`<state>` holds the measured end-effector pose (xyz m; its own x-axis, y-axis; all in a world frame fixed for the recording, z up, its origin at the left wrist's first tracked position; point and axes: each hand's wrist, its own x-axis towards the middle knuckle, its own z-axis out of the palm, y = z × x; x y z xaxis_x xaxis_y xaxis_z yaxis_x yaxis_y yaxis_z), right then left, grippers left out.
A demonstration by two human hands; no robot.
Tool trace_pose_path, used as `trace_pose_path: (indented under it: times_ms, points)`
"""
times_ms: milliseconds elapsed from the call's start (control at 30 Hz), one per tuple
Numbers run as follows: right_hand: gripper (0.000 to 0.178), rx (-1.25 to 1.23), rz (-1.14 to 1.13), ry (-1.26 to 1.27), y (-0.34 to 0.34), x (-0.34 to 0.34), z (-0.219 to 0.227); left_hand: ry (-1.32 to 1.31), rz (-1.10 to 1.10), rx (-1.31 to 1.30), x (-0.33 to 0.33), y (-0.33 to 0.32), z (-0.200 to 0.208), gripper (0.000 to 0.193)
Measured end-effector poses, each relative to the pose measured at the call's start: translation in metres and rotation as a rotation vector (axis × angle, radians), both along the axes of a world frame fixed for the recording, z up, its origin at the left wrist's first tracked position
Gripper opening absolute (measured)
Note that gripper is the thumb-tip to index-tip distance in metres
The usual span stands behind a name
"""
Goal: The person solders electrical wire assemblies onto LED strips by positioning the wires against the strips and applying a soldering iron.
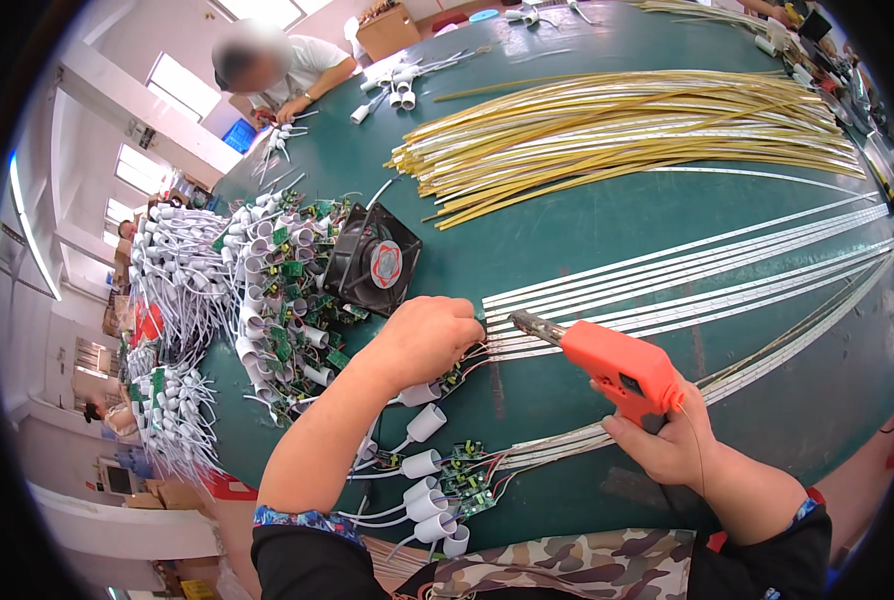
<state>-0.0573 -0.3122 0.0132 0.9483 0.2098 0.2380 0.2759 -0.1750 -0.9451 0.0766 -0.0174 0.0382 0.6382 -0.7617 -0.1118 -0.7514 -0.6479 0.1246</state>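
Note:
My right hand (667, 435) grips an orange-red soldering gun (622, 365) by its handle. Its metal tip points left, over the left ends of a row of thin white LED strips (617, 285) laid side by side. At those ends my left hand (432, 335) is closed in a pinch on what looks like a small green circuit board (481, 312), mostly hidden by the fingers. Thin wires run from below that hand to the strip ends. Closer to me, circuit boards (467, 475) with white lamp caps (432, 525) are wired to more strips.
A black fan (375, 262) stands beyond my left forearm, beside a heap of white caps, boards and cables (277, 270). A big bundle of yellow-backed strips (627, 135) lies at the back of the green table (557, 430). Another person (285, 75) works at the far left edge.

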Motion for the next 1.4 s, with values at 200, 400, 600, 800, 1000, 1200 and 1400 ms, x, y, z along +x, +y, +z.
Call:
trace_pose_path:
  times_ms: [200,400,600,800,1000,1200,1400]
  points:
    - [0.059,-0.009,0.023,0.071,-0.001,-0.001,0.002,0.056,0.072,-0.179,-0.006,0.005,-0.001,0.008]
    - [0.058,-0.037,0.021,0.041,0.001,0.0,-0.004,0.015,0.103,-0.288,-0.011,0.001,-0.013,0.007]
    - [0.056,-0.019,0.027,0.049,0.008,0.003,-0.006,-0.035,0.08,-0.273,-0.01,0.003,-0.017,0.005]
    - [0.055,-0.004,0.013,0.045,0.015,0.005,-0.009,-0.046,0.084,-0.231,-0.01,0.003,-0.021,0.004]
    - [0.052,-0.068,0.064,0.039,0.017,0.007,-0.001,-0.049,0.077,-0.234,-0.01,0.004,-0.019,0.005]
    - [0.051,-0.068,0.071,0.09,0.02,0.006,-0.003,-0.05,0.054,-0.167,-0.008,0.002,-0.019,0.005]
    - [0.05,-0.065,0.063,0.12,0.02,0.006,-0.006,-0.069,0.053,-0.185,-0.008,0.003,-0.021,0.006]
